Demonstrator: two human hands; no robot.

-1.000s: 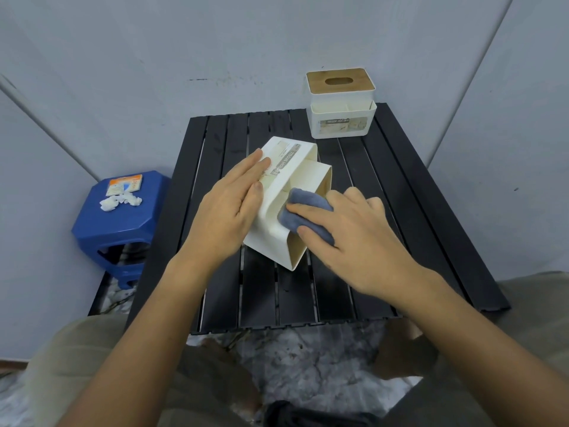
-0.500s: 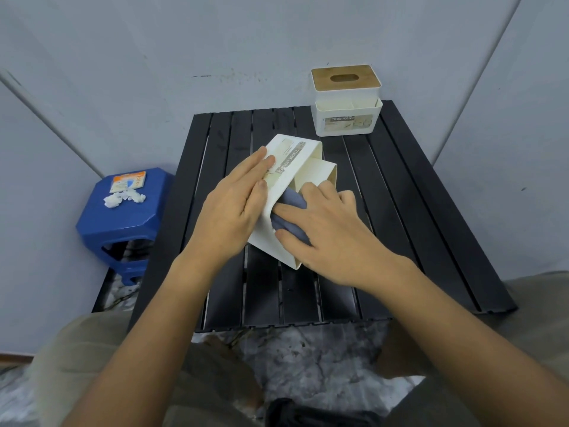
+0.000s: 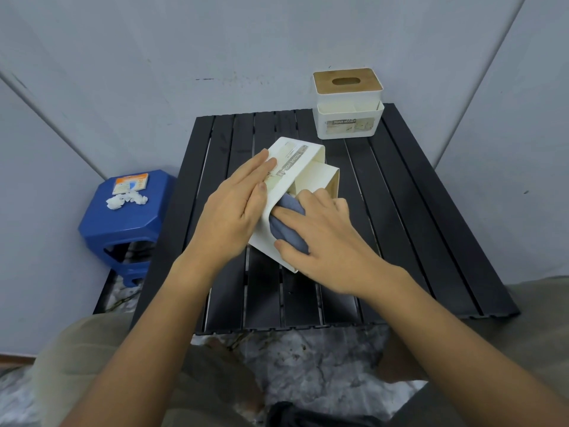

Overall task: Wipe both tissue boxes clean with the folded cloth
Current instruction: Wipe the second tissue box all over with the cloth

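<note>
The desk (image 3: pixel 431 217), black and slatted, fills the middle, with a blue stool (image 3: pixel 123 223) at its 9 o'clock carrying a small packet (image 3: pixel 130 184) and crumpled tissue (image 3: pixel 126 201).

Both forearms reach in from 6 o'clock. The left hand (image 3: pixel 234 211) lies flat with straight fingers on the labelled face of the near box (image 3: pixel 295 163), pressing it steady; its grip is wide, holding nothing. The right hand (image 3: pixel 326 238) comes in from 4 o'clock, fingers spread and bent over the cloth (image 3: pixel 288 226), pushing it against the box's side wall; thumb low, index finger high.

The near box sits at the desk's centre, tipped on its side and angled toward 1 o'clock. It is cream-white, with a "TISSUE HOLDER" label and an inner sleeve showing at its open end.

The far box (image 3: pixel 349 118) stands upright at the desk's 1 o'clock corner, white with a slotted wooden lid, well apart from the hands.

The cloth is grey-blue, bunched between the right hand and the near box.
</note>
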